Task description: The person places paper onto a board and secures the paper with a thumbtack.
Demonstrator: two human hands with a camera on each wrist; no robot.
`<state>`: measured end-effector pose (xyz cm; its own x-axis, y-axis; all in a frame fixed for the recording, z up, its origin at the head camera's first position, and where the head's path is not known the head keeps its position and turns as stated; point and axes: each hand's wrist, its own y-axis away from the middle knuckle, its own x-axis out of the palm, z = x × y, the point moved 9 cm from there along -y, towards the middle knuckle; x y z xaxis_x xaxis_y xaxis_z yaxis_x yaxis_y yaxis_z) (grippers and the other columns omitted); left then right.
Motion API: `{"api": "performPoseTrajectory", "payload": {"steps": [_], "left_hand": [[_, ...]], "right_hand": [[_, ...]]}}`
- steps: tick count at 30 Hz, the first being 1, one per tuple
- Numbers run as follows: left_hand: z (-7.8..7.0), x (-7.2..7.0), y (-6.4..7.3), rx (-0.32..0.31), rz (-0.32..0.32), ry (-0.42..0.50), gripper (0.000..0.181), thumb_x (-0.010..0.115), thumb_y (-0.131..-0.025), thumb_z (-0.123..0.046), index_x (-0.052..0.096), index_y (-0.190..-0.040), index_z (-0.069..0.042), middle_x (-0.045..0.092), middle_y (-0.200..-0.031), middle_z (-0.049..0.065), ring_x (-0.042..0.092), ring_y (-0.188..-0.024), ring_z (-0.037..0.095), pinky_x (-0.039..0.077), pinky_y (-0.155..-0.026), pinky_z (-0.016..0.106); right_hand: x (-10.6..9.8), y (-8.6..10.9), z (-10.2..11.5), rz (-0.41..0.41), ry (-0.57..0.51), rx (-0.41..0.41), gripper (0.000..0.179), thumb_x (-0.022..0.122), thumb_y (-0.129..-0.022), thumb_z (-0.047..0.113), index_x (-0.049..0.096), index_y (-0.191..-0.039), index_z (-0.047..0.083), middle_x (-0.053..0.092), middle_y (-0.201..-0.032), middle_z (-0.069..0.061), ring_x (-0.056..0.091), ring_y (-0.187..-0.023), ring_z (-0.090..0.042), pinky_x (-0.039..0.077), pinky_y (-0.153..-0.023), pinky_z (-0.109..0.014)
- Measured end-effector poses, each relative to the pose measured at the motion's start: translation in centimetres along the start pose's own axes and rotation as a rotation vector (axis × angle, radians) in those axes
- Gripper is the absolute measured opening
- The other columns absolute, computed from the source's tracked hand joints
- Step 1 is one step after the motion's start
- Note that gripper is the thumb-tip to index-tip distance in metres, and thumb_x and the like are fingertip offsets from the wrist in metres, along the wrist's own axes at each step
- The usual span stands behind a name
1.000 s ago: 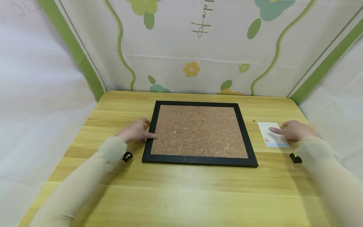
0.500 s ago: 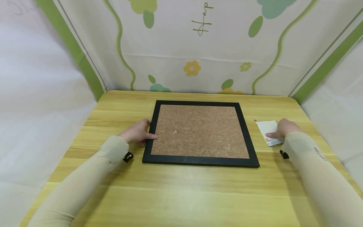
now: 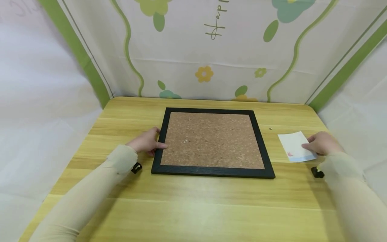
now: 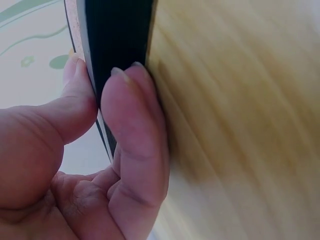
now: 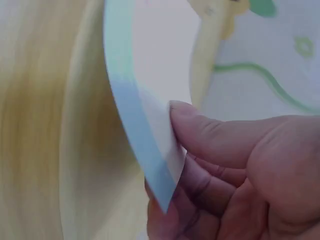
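Observation:
A cork board (image 3: 211, 139) with a black frame lies flat on the table. At its left side my left hand (image 3: 146, 141) grips the frame, thumb over the top face. In the left wrist view, the curled fingers (image 4: 135, 120) press against the black side edge. To the right of the board, my right hand (image 3: 323, 143) pinches a white card (image 3: 294, 146) by its right edge. The card has a pale blue strip along the near edge and a small pink motif in a corner. The right wrist view shows it bowed, thumb on its face and fingers behind.
A tiny pin-like object (image 3: 270, 128) lies on the wooden table (image 3: 196, 205) between the board and the card. Small white specks (image 3: 185, 141) show on the cork. A white cloth with printed flowers (image 3: 187, 50) hangs behind, and plain white cloth flanks both sides.
My right hand first shifted left over the card, then back right, pinching it. The card has moved right and nearer, away from the pin-like object. The left hand has kept its hold.

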<state>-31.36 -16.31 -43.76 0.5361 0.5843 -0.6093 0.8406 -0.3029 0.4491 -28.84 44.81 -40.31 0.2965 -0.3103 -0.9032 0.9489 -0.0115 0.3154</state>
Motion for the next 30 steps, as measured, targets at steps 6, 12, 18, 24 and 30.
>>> {"api": "performPoseTrajectory", "payload": {"steps": [6,12,18,24,30], "left_hand": [[-0.1,0.0,-0.3,0.018,0.000,-0.022,0.083,0.071,-0.093,-0.033,0.023,-0.150,0.003,0.065,-0.094,0.017,0.064,-0.064,0.025,0.056,-0.058,0.036],[-0.1,0.0,0.1,0.031,0.003,-0.061,0.084,0.069,-0.094,-0.034,0.020,-0.152,0.003,0.066,-0.094,0.015,0.063,-0.063,0.023,0.055,-0.059,0.036],[0.0,-0.5,0.3,0.025,0.017,-0.075,0.086,0.064,-0.097,-0.040,0.017,-0.155,0.003,0.065,-0.085,0.012,0.062,-0.066,0.021,0.055,-0.061,0.036],[-2.4,-2.6,1.5,0.068,-0.097,-0.009,0.067,0.057,-0.100,-0.044,0.035,-0.151,-0.006,0.065,-0.095,0.014,0.063,-0.071,0.028,0.054,-0.069,0.044],[-6.5,-1.5,2.2,0.190,-0.177,0.010,0.044,0.054,-0.103,-0.037,0.055,-0.137,-0.009,0.066,-0.098,0.016,0.068,-0.080,0.030,0.056,-0.070,0.041]], "right_hand": [[-1.8,3.8,-1.1,-0.105,-0.199,0.075,0.073,0.056,-0.097,0.053,0.053,-0.127,-0.012,0.068,-0.088,-0.011,0.062,-0.076,-0.018,0.047,-0.067,-0.037],[-2.3,6.6,0.7,-0.258,-0.452,0.121,0.066,0.062,-0.090,0.060,0.058,-0.126,0.004,0.070,-0.083,0.004,0.068,-0.074,-0.007,0.046,-0.068,-0.029],[-2.5,7.8,3.7,-0.354,-0.643,0.062,0.045,0.069,-0.089,0.050,0.066,-0.116,0.015,0.069,-0.082,0.018,0.068,-0.072,-0.006,0.048,-0.065,-0.015],[-2.5,7.5,7.1,-0.367,-0.736,-0.023,0.039,0.071,-0.091,0.041,0.066,-0.115,0.012,0.071,-0.085,0.021,0.068,-0.071,-0.009,0.050,-0.067,-0.016],[-0.9,6.5,10.7,-0.308,-0.612,-0.056,0.058,0.065,-0.091,0.053,0.062,-0.122,0.004,0.071,-0.091,0.010,0.067,-0.076,-0.015,0.051,-0.068,-0.025]]}}
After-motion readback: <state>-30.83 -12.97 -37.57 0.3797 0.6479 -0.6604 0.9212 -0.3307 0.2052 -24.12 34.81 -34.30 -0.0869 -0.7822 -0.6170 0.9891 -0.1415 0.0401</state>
